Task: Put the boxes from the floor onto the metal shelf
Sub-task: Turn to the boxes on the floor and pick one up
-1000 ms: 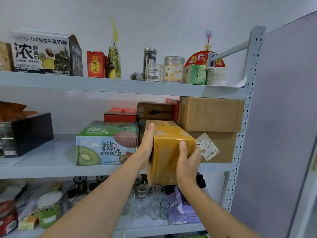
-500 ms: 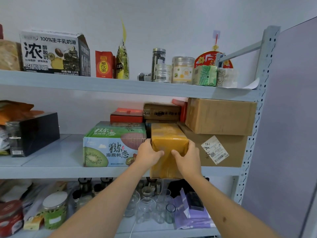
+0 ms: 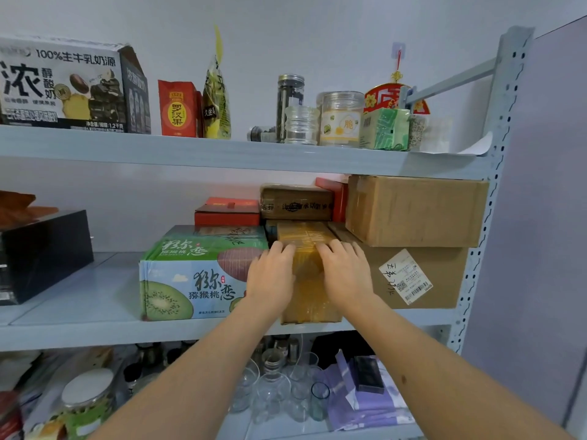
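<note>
The yellow-taped box [image 3: 305, 249] stands on the middle board of the metal shelf [image 3: 95, 315], wedged between the kiwi carton [image 3: 197, 274] on its left and the labelled cardboard box [image 3: 419, 277] on its right, its near face just proud of the board's edge. The left hand [image 3: 271, 277] lies flat on the near face at its left side, fingers straight and reaching up to the top edge. The right hand [image 3: 344, 276] presses the same face at its right side, fingers likewise straight and spread a little. A larger plain carton [image 3: 413, 211] sits on the labelled box. Behind are a brown taped parcel [image 3: 297, 203] and a red box [image 3: 227, 212]. Glass tumblers [image 3: 279, 395] crowd the board below.
</note>
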